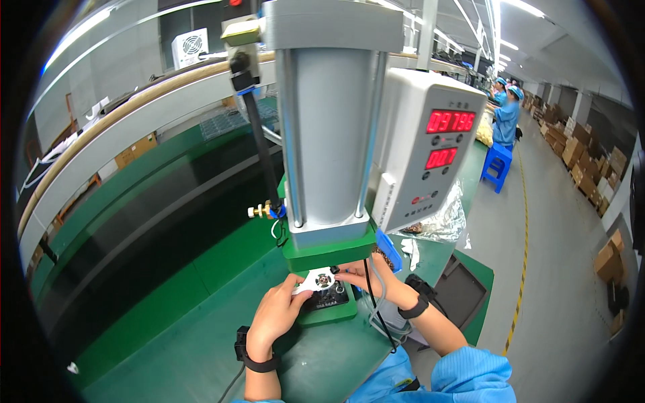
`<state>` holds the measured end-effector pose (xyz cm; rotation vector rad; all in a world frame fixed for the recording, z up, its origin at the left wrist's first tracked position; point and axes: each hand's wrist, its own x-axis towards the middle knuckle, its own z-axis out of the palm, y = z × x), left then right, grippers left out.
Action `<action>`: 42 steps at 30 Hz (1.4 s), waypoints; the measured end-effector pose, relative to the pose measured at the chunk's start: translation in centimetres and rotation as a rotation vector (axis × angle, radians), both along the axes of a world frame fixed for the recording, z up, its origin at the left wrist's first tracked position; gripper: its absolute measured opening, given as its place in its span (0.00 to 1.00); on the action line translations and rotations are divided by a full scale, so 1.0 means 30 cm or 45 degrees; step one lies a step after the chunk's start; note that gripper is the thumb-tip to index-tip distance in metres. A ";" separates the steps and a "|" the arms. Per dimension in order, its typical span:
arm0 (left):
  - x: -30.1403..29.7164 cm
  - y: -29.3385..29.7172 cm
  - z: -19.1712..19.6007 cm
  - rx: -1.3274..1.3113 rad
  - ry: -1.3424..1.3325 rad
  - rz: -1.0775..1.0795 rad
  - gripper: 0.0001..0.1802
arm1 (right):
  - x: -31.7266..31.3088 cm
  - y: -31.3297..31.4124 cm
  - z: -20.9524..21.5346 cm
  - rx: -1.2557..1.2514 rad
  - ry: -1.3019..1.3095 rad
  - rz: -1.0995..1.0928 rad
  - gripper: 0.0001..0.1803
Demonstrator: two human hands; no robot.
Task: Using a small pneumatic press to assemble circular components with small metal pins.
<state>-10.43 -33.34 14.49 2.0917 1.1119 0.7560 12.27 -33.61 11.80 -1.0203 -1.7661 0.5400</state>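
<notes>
Left hand [277, 316] and right hand [363, 274], each with fingers pressed together, pinch a small white round part [320, 279] seated on the black fixture [329, 299] under the press. Above: grey press cylinder [329, 121]; beside it, a control box [426, 148] with red displays. Beyond: seated workers [505, 117].

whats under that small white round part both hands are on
The white round part sits on a dark fixture block on the press's green base. The left hand and right hand pinch its edges. The seat directly beneath it is covered.
</notes>
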 end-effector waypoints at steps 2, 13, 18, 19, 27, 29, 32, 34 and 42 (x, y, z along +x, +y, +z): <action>-0.001 0.001 -0.002 0.026 0.000 -0.011 0.13 | -0.010 0.023 0.018 -0.099 -0.038 0.086 0.12; -0.006 0.008 -0.009 -0.028 0.041 0.002 0.13 | -0.026 0.085 -0.027 -0.184 -0.089 0.334 0.13; -0.008 0.011 -0.011 -0.001 0.031 -0.008 0.13 | -0.032 0.098 -0.052 -0.119 -0.089 0.284 0.14; -0.008 0.010 -0.010 0.002 0.035 -0.008 0.13 | -0.036 0.099 -0.053 -0.120 -0.088 0.286 0.14; -0.010 0.010 -0.004 -0.011 0.048 -0.007 0.13 | -0.040 0.099 -0.058 -0.213 -0.020 0.279 0.15; -0.013 0.011 -0.008 -0.020 0.047 -0.012 0.13 | -0.057 0.081 -0.033 -0.223 0.030 0.309 0.14; -0.016 0.012 -0.012 0.017 0.024 -0.025 0.13 | -0.059 0.077 -0.028 -0.231 0.055 0.320 0.13; -0.015 0.012 -0.007 -0.001 0.053 -0.011 0.13 | -0.052 0.080 -0.036 -0.228 0.032 0.302 0.13; -0.021 0.011 -0.011 0.019 0.049 0.002 0.13 | -0.046 0.069 -0.009 -0.301 -0.091 0.206 0.14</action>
